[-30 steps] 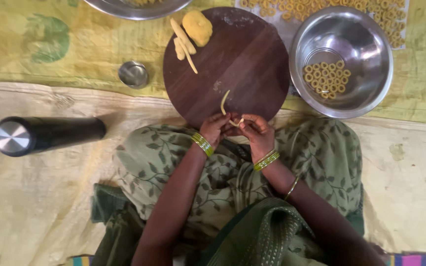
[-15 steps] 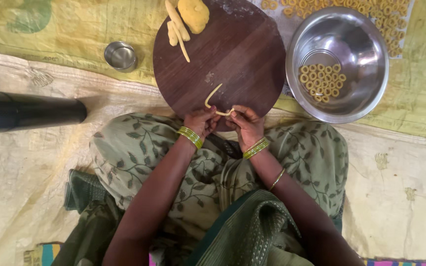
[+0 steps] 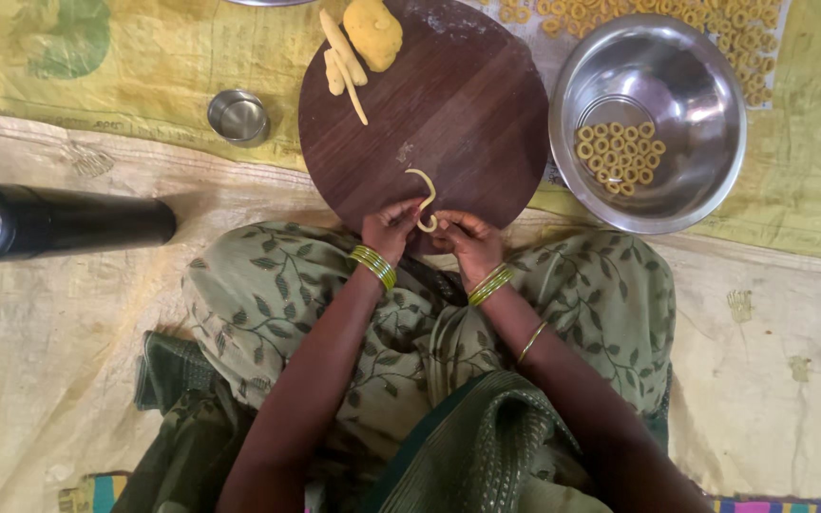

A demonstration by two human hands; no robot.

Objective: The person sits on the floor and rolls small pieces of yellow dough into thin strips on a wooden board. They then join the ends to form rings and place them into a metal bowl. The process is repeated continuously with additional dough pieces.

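A thin yellow dough rope (image 3: 423, 193) curls up from my fingers onto the near edge of a round dark wooden board (image 3: 448, 104). My left hand (image 3: 389, 228) and my right hand (image 3: 465, 237) meet at the board's near rim, both pinching the rope's lower end. A lump of yellow dough (image 3: 374, 31) and a few rolled dough sticks (image 3: 344, 57) lie at the board's far edge. To the right, a steel bowl (image 3: 696, 66) holds several small dough rings (image 3: 618, 154).
A small steel cup (image 3: 238, 116) stands left of the board. A black cylinder with a metal cap (image 3: 49, 220) lies at far left. Many dough rings (image 3: 620, 14) are spread on the cloth behind the bowl. My green patterned lap fills the foreground.
The view has shifted slightly. The free end of the dough rope has curled over into a hook shape, while both hands stay together at the board's near rim.
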